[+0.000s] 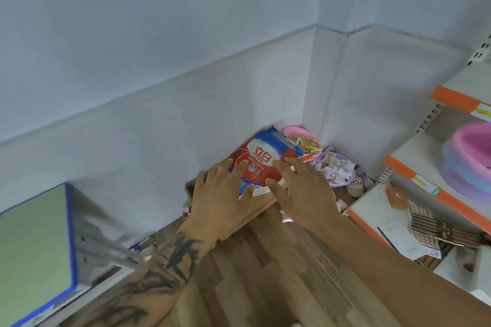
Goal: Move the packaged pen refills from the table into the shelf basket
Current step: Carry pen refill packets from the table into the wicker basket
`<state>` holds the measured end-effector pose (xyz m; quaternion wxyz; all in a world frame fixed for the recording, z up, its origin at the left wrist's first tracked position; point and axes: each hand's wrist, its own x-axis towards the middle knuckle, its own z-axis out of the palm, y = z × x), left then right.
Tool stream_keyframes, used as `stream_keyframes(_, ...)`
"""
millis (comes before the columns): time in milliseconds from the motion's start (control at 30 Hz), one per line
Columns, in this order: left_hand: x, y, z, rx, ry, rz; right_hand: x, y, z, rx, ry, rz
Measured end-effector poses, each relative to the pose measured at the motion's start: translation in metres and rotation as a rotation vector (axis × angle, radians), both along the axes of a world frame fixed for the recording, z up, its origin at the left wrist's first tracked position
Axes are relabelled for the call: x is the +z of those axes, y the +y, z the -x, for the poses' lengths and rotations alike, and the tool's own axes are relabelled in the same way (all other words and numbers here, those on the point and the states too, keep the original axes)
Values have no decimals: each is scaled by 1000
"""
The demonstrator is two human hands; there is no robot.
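Note:
My left hand (220, 194) and my right hand (303, 191) are stretched out side by side with straight, spread fingers and hold nothing. They hover in front of a red, white and blue bag (261, 164) that lies on a cardboard box (255, 210) in the room's corner. No packaged pen refills can be made out in this blurred view. The table (34, 241) with a green top and blue edge is at the lower left. On the right stands a white shelf (414, 164) with orange edging; I cannot tell which container is the shelf basket.
A pink bowl (301, 138) with small yellow items and a purple bowl (336, 167) sit in the corner on the wood floor. Stacked pink and purple basins (470, 162) rest on a shelf board. The lowest shelf (377, 207) carries brown packets (435, 225) and papers.

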<state>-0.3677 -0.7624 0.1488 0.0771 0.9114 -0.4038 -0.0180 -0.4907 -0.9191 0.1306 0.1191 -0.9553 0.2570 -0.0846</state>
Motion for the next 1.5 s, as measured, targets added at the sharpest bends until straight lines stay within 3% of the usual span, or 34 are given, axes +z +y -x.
stream_keyframes(467,-33,362,-107,446,51,20,-10,320,-177,405,62,-27)
stream_keyframes(733,-67,521,-126,752,175,26,-30,451,-242,590,120,-45)
stream_keyframes(1233,-124,673,-146,1160,321,-141,-104,618,-376,987,332,-35)
stream_keyframes(1500,-138,704,-204,1228,392,-226,-138,657,-450,1076,502,-31)
